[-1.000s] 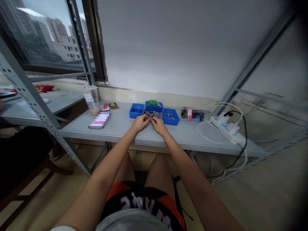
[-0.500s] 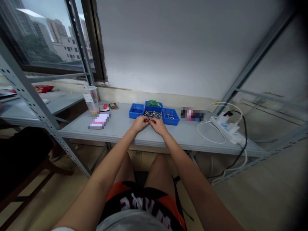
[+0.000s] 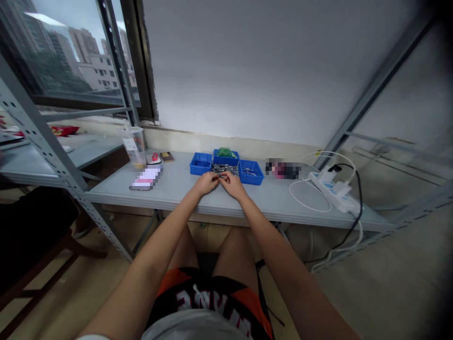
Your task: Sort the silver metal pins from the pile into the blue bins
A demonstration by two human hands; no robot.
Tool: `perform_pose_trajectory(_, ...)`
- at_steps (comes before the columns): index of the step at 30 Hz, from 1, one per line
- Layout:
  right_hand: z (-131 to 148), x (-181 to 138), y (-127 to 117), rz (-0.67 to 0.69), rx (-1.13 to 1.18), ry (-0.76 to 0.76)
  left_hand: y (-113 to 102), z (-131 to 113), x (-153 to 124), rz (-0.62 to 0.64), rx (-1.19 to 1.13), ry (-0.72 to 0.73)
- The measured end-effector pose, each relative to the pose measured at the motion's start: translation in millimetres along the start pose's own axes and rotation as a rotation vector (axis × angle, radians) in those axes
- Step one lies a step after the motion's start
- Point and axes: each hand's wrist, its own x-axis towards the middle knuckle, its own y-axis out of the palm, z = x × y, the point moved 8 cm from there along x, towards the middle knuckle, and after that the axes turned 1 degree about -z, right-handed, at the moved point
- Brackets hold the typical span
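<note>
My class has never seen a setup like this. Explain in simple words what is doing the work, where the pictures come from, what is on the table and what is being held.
There is no machine here: a person works with two bare hands. Every picture comes from one camera worn on the head, looking forward and down, so we see roughly what the wearer sees.

On the grey table are three blue trays around a heap of shiny metal pieces; the back tray holds green items. To the left are a clear cup and a phone; to the right, a white power strip.

The left grip and right grip nearly meet at the heap's near edge. Whatever they pinch is too small to identify.
</note>
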Motion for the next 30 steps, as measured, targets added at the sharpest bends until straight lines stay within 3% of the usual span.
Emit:
perform_pose_trajectory(7,9,0,-5,-0.006,-0.003,-0.031,4,-8,0,0.054,-0.020,0.071)
perform_pose_trajectory(15,-1,3,-5,-0.030,-0.021,0.009,-7,6,2,-0.081,-0.031,-0.063)
perform_pose_trajectory(30,-4,3,0,0.012,-0.086,0.007,-11,7,0,-0.109,-0.068,-0.095)
